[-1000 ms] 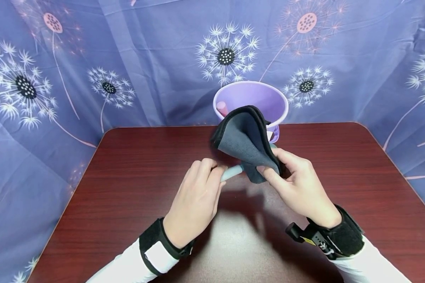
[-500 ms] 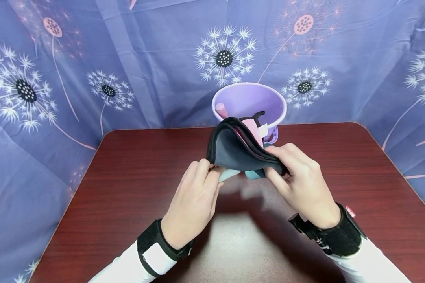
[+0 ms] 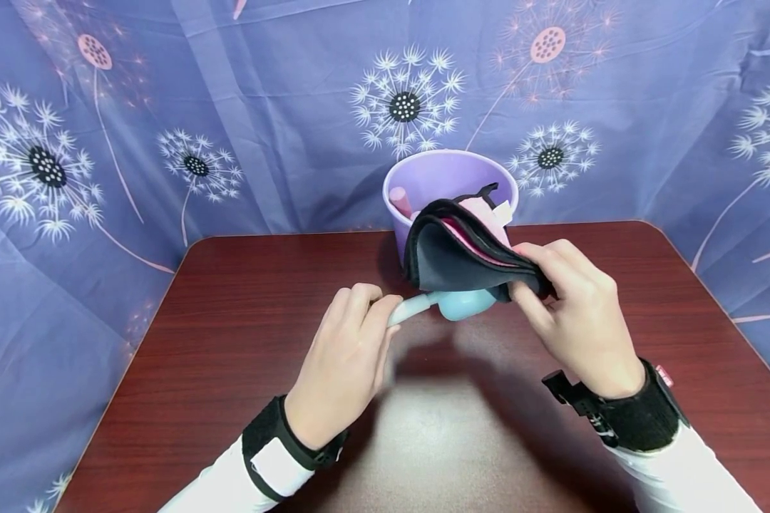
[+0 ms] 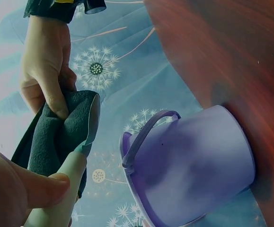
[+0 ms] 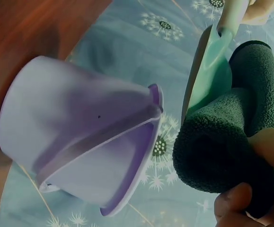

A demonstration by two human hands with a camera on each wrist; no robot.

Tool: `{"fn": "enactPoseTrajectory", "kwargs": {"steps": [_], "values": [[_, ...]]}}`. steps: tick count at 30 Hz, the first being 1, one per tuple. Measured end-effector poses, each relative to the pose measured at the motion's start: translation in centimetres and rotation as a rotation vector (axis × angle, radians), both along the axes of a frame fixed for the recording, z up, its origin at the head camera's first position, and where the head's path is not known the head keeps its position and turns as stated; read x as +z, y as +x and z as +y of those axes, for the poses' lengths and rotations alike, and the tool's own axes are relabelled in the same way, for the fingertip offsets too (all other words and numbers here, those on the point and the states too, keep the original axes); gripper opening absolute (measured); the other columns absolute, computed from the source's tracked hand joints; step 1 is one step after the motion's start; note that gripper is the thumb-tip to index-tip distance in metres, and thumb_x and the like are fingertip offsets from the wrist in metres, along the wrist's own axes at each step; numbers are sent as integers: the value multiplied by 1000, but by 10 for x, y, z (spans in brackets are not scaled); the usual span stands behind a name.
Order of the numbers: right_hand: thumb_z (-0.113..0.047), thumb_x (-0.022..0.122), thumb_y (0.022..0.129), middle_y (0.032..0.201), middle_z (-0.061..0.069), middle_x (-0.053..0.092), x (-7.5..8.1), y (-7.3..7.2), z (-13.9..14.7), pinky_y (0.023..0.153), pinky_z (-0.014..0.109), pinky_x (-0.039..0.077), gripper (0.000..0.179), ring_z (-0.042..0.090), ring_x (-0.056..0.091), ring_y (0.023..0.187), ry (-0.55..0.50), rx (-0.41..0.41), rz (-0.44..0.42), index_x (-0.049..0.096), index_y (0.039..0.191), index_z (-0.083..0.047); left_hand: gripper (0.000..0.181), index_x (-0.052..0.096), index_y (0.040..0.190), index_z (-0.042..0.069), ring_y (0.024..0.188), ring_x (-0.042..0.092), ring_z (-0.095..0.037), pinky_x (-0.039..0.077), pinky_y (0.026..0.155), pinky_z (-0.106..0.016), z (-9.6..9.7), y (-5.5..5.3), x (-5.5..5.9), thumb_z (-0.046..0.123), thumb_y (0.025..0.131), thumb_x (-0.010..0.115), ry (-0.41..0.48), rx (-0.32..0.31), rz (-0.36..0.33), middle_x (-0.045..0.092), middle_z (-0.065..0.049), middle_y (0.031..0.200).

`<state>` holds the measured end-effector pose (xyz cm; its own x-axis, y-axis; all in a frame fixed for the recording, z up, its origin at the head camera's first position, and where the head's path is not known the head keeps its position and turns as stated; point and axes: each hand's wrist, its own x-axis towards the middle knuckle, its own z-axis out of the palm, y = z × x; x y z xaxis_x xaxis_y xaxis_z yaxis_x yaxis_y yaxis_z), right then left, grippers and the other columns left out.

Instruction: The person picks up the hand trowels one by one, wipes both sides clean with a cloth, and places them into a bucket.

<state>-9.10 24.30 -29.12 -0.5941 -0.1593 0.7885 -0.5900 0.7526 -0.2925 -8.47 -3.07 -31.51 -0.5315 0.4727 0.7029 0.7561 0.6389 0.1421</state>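
My left hand [image 3: 343,356] grips the pale handle of a light teal toy shovel [image 3: 467,305], its rounded blade pointing right. My right hand [image 3: 580,317] pinches a folded dark grey cloth [image 3: 458,258] with black edging, a pink side, a black loop and a white tag. In the head view the cloth lies over part of the blade. Seen from the right wrist, the fuzzy cloth [image 5: 222,118] is bunched against the shovel blade [image 5: 217,75]. Both are held above the table, in front of a purple bucket [image 5: 80,104].
The purple bucket, its handle [image 4: 148,137] folded down, stands at the table's back edge. A pink rod-like end [image 3: 400,201] shows inside it. Behind the dark red table [image 3: 250,285] hangs a blue dandelion-print curtain [image 3: 282,92].
My right hand has moved right and slightly up with the cloth, uncovering more of the shovel's blade. The cloth's pink side came into sight. My left hand has barely moved.
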Motion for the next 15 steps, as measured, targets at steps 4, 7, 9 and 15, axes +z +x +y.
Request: {"fn": "enactPoseTrajectory", "kwargs": {"steps": [4,7,9,15], "values": [[-2,66,83,89,2,59,3,1,3,62,17,33,26,5,42,71,-10,-27,-5,71,109,-4,23,62,115,0,79,40,-25,38,70,-32,-2,0,2,15,99,59,9,4,-13,50,-11,100],[-2,66,83,88,3,59,5,1,5,62,18,32,26,6,41,71,-19,-45,-6,71,108,-4,24,62,116,-1,79,40,-25,38,71,-33,-3,0,4,15,99,58,11,6,-6,50,-12,101],[-2,66,83,87,2,59,6,1,6,62,18,32,26,6,41,71,-24,-55,-6,72,108,-4,24,62,116,-1,78,40,-26,37,70,-33,-4,0,5,15,99,58,12,8,3,50,-12,101],[-3,66,83,86,2,59,7,1,7,63,19,31,24,6,41,72,-23,-76,2,72,106,-5,24,62,115,-2,78,40,-25,37,70,-33,-5,1,8,14,98,59,26,20,12,51,-12,102]]}}
